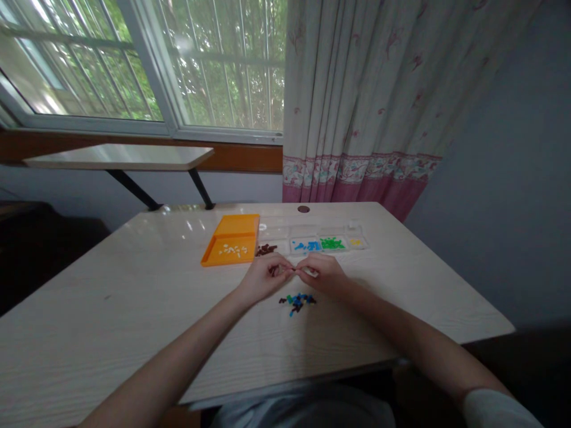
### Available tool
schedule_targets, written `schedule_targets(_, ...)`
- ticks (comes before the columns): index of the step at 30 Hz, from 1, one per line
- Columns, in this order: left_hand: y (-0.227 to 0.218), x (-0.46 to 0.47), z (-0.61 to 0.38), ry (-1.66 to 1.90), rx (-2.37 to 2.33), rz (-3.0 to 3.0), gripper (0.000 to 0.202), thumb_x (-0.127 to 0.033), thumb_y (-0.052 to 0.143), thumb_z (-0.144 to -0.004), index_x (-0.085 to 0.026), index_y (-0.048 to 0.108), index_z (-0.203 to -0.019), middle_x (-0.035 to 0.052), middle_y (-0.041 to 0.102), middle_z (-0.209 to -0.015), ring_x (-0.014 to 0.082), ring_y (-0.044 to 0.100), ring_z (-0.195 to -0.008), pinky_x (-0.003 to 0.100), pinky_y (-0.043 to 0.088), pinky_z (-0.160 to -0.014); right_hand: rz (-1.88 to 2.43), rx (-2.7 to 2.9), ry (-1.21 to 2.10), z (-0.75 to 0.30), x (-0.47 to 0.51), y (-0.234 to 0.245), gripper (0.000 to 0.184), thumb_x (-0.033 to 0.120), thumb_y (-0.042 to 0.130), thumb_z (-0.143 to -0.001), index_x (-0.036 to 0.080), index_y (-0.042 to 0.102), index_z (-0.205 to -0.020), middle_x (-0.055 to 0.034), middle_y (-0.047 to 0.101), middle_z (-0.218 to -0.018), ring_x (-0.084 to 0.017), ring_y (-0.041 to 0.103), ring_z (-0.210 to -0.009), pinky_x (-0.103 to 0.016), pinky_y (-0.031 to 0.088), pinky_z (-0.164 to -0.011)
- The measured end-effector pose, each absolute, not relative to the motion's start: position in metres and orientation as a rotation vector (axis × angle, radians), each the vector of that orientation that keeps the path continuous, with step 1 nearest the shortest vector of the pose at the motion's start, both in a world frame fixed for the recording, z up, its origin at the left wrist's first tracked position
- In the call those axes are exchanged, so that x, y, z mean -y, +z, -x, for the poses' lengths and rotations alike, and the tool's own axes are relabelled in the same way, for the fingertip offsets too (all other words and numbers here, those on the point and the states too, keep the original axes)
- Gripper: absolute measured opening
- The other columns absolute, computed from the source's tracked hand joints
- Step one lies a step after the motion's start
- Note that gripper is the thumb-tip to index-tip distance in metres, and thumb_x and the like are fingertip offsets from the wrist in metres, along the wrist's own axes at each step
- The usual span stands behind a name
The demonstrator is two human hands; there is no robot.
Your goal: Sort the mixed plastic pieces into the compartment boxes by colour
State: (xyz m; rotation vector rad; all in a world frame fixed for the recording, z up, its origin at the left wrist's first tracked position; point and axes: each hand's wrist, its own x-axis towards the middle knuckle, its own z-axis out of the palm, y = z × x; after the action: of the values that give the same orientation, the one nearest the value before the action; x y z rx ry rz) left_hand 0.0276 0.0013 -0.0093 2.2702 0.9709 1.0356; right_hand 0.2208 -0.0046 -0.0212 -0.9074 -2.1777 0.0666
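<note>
Beads (298, 301), tiny mixed-colour ones, are lying in a loose pile on the table (134, 309), on my side of the clear sorting box (307, 230). Orange tray (236, 229) is sitting right at the box's left end, white bits (232, 250) lying in it. Box is showing brown (266, 249), blue (307, 245), green (332, 243) and yellow (355, 242) lots, left to right. My left hand (263, 278) and right hand (323, 274) are meeting fingertip to fingertip between box and pile. Left is curling closed on a few dark beads. Right is pinching shut, on what I can't tell. I'm judging these as feather-light, hard, smooth, rolling easily and likely scattering if nudged. Best grip is pinching one at a time by its sides with thumb and forefinger tips. No brand, label or writing is readable anywhere.
</note>
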Motion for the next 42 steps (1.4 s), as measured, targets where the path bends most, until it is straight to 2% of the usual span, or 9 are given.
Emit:
schedule_targets(7, 0.008, -0.004, -0.013, 1.434, -1.103, -2.154, 0.012, -0.026, 0.058, -0.076, -0.016, 0.063, -0.076, 0.0024, 0.060, -0.071, 0.0094, 0.050, -0.058, 0.019, 0.039, -0.053, 0.998, 2.491, 0.617, -0.236, -0.002, -0.011, 0.015, 0.027, 0.056, -0.075, 0.016, 0.066, -0.078, 0.0028, 0.050, -0.057, -0.006, 0.044, -0.052, -0.017, 0.031, -0.050)
schedule_targets(10, 0.010, -0.002, -0.011, 1.577, -1.142, -2.115, 0.010, -0.025, 0.058, -0.077, -0.016, 0.063, -0.076, 0.0020, 0.061, -0.072, 0.0097, 0.052, -0.061, 0.020, 0.040, -0.055, 1.028, 2.528, 0.704, -0.237, -0.002, -0.014, 0.015, 0.026, 0.057, -0.074, 0.015, 0.066, -0.080, 0.0039, 0.048, -0.055, -0.005, 0.040, -0.049, -0.016, 0.029, -0.048)
schedule_targets(15, 0.009, 0.003, -0.015, 1.658, -1.153, -2.119, 0.008, -0.023, 0.058, -0.077, -0.016, 0.063, -0.076, 0.0011, 0.061, -0.071, 0.0090, 0.051, -0.060, 0.020, 0.040, -0.055, 1.008, 2.547, 0.757, -0.234, 0.000, -0.015, 0.018, 0.031, 0.057, -0.073, 0.016, 0.067, -0.079, 0.0042, 0.048, -0.054, -0.005, 0.039, -0.047, -0.015, 0.027, -0.047)
schedule_targets(22, 0.009, 0.004, -0.016, 1.692, -1.165, -2.130, 0.011, -0.026, 0.058, -0.077, -0.017, 0.063, -0.077, 0.0008, 0.060, -0.070, 0.0088, 0.051, -0.060, 0.020, 0.041, -0.055, 1.049, 2.540, 0.764, -0.234, -0.001, -0.015, 0.016, 0.029, 0.060, -0.072, 0.017, 0.067, -0.080, 0.0032, 0.052, -0.056, -0.005, 0.042, -0.049, -0.016, 0.027, -0.047)
schedule_targets(29, 0.009, 0.006, -0.017, 1.703, -1.146, -2.138, 0.008, -0.023, 0.059, -0.077, -0.017, 0.063, -0.078, 0.0007, 0.061, -0.072, 0.0083, 0.051, -0.059, 0.020, 0.040, -0.054, 1.035, 2.559, 0.788, -0.234, -0.002, -0.017, 0.024, 0.037, 0.061, -0.071, 0.017, 0.067, -0.082, 0.0038, 0.052, -0.056, -0.005, 0.042, -0.048, -0.016, 0.028, -0.047)
schedule_targets(37, 0.011, 0.006, -0.017, 1.698, -1.128, -2.148, 0.011, -0.026, 0.059, -0.077, -0.017, 0.065, -0.078, 0.0017, 0.062, -0.072, 0.0093, 0.052, -0.061, 0.021, 0.040, -0.055, 1.053, 2.565, 0.755, -0.234, -0.002, -0.016, 0.018, 0.031, 0.059, -0.073, 0.018, 0.067, -0.081, 0.0026, 0.055, -0.059, -0.006, 0.044, -0.051, -0.016, 0.028, -0.049)
schedule_targets(42, 0.013, 0.001, -0.015, 1.569, -1.146, -2.164, 0.013, -0.028, 0.057, -0.077, -0.016, 0.064, -0.076, 0.0030, 0.061, -0.074, 0.0093, 0.050, -0.059, 0.021, 0.040, -0.055, 1.049, 2.558, 0.732, -0.235, -0.002, -0.017, 0.017, 0.028, 0.054, -0.077, 0.017, 0.066, -0.084, 0.0009, 0.058, -0.064, -0.007, 0.047, -0.055, -0.017, 0.031, -0.052)
